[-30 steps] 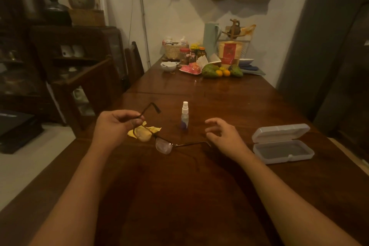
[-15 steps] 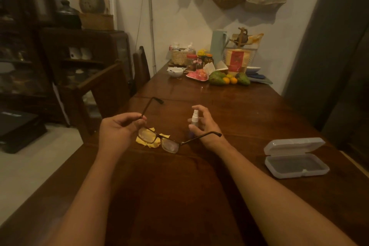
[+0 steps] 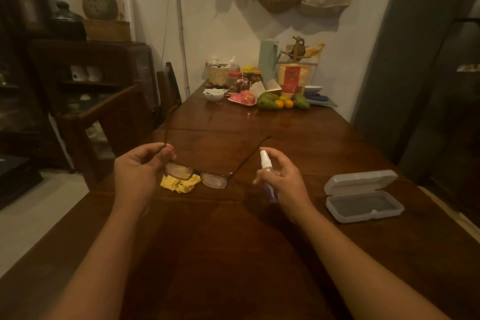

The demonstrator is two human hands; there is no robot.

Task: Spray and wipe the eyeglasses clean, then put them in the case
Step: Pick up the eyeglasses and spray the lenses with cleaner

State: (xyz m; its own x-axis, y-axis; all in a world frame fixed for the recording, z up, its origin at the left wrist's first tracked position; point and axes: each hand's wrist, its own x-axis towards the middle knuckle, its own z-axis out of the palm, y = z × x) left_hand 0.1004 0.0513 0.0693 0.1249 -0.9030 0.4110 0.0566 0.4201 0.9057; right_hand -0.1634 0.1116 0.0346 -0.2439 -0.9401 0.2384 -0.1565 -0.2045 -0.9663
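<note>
Change noted: half a second ago the right hand (image 3: 281, 179) was just closing on the spray bottle (image 3: 267, 174) as it stood on the table (image 3: 233, 254). Now the bottle is lifted clear of the wood and tilted, its white nozzle aimed toward the eyeglasses (image 3: 205, 171) at centre frame. The glasses have also risen and turned, their temples pointing away toward the upper middle of the frame. Judgement: pickup is done and the spraying step is about to begin; no mist is visible yet.

Left hand (image 3: 141, 169): fingers curled, thumb and fingertips pinched on the left temple near its hinge, holding the frame aloft, lenses hanging low toward the wearer.

Right hand: fingers wrapped around the bottle's purple body; the index finger looks raised near the nozzle, but whether it presses the pump cannot be told.

Yellow cloth (image 3: 180, 184): crumpled on the table, directly below the left lens, untouched.

Case (image 3: 363, 197): clear plastic, lid open, empty, lower right of centre, well apart from both hands.

Remaining, by judgement: spray, wipe, case.
</note>
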